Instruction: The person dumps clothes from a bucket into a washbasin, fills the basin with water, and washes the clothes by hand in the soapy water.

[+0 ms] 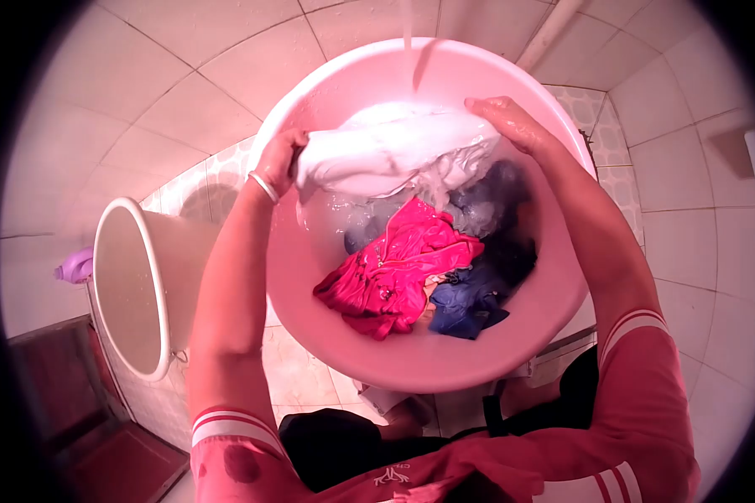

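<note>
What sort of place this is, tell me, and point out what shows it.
Probably a bathroom or washroom: there are tiled walls, a stream of water running down into a big tub, and wet clothes inside it.

"Where does the view look from?"
"The person's own head, facing forward and steeply down past the red shirt (512, 457)."
"How near?"
"Fairly close: the pink basin (419, 367) takes up the middle, with the left arm (236, 268) and right arm (600, 230) reaching up from below."
"And around that?"
"Tiled wall (226, 59), bowed by a wide lens, darkening to black corners."
</note>
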The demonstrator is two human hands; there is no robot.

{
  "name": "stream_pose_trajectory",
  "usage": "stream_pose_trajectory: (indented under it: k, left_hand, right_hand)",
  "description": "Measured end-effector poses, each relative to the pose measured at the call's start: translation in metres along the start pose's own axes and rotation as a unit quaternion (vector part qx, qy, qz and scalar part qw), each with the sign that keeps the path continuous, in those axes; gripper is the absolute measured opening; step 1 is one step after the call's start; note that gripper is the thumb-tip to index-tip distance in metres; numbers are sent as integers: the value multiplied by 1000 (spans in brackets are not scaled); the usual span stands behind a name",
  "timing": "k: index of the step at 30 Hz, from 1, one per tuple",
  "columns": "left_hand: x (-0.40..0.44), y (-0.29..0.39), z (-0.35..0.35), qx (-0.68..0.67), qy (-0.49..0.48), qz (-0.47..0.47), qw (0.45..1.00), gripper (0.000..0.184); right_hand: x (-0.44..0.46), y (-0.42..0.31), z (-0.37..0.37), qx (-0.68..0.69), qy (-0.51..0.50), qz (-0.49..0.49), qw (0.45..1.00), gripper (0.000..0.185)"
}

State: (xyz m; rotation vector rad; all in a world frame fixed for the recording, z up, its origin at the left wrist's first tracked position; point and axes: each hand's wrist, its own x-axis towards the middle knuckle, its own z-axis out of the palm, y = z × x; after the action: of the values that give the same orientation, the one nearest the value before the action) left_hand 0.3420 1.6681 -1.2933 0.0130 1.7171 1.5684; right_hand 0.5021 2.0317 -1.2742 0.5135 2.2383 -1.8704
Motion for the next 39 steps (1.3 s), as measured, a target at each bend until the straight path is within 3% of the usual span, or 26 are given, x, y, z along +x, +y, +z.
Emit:
stream_pose_trajectory:
  k: [1, 3, 4, 5, 6, 7, 8, 9, 11, 13, 15, 17, 18, 20, 21, 22, 23, 24, 25, 27, 30, 31, 33, 35, 37, 39]
  left_hand:
    - [7, -3, -3, 40, 49, 14, 998, 21]
    - [30, -28, 27, 204, 126, 112, 964, 38]
    - [32, -42, 45, 421, 153, 141, 883, 58]
    - [14, -40, 77, 495, 223, 113, 832, 71]
    - [24, -61, 87, 458, 211, 131, 853, 77]
    - [38, -89, 100, 430, 217, 114, 869, 79]
    - [44, -127, 103, 313, 180, 82, 929, 79]
    - [40, -149, 107, 261, 168, 112, 944, 68]
    - [53, -162, 91, -60, 13, 47, 997, 54]
    - [26, -122, 106, -235, 49, -18, 971, 40]
    - [26, -119, 100, -287, 27, -43, 956, 42]
    - [26, -108, 109, -404, -37, -21, 914, 48]
    - [10, -87, 135, -383, 32, -28, 923, 56]
    - [10, -89, 150, -418, 25, -36, 908, 59]
    - [13, -90, 152, -453, 19, -43, 890, 62]
    - [24, -104, 150, -472, -45, 25, 880, 62]
    - [31, -110, 146, -485, -89, 59, 868, 60]
    - [31, -111, 142, -497, -117, 65, 858, 59]
    - [28, -111, 137, -504, -137, 61, 851, 57]
    - [30, -114, 137, -515, -148, 57, 842, 54]
    - [38, -128, 163, -527, -84, 46, 845, 49]
    - [41, -128, 171, -527, -58, 38, 847, 48]
    - [37, -109, 186, -530, -32, 24, 847, 46]
    - [40, -89, 193, -423, 13, -11, 906, 43]
    - [57, -81, 168, -433, -38, 17, 900, 48]
    - [23, -39, 155, -336, 47, 1, 941, 48]
  right_hand:
    - [8, 7, -1, 0, 0, -2, 1000, 44]
    - [31, 37, -4, -217, 137, -21, 966, 48]
    - [23, 42, 6, -290, 176, -57, 939, 54]
    - [22, 55, 19, -302, 183, -95, 931, 56]
    - [23, 72, 34, -314, 190, -133, 920, 59]
    - [13, 82, 58, -330, 173, -108, 922, 60]
    - [5, 95, 85, -342, 152, -77, 924, 61]
    - [15, 116, 104, -408, 87, -36, 908, 58]
    - [26, 125, 97, -284, -45, -151, 946, 51]
    - [30, 106, 65, -214, 20, -40, 976, 45]
    - [35, 105, 37, -171, 34, -37, 984, 46]
    - [57, 114, 34, 48, 191, -45, 979, 58]
    - [57, 104, 53, -2, 112, -89, 990, 68]
    - [51, 100, 111, -81, 95, -156, 980, 66]
    - [34, 79, 130, -17, 32, -158, 987, 52]
    - [16, 56, 149, 47, -31, -151, 987, 40]
    - [12, 55, 167, -105, -31, -186, 976, 29]
    - [-19, 37, 181, -173, 125, -366, 906, 23]
    - [-39, 20, 185, -218, 83, -336, 913, 21]
    - [-53, 13, 190, -269, 108, -324, 901, 21]
    - [-30, 16, 170, -238, 167, -278, 916, 28]
    - [-21, 9, 155, -275, 153, -175, 933, 35]
    - [15, 18, 132, -265, 178, -124, 939, 42]
    - [36, 23, 102, -279, 161, -97, 942, 44]
    - [49, 35, 66, -281, 153, -31, 947, 49]
    - [66, 81, 34, -308, 279, -60, 908, 52]
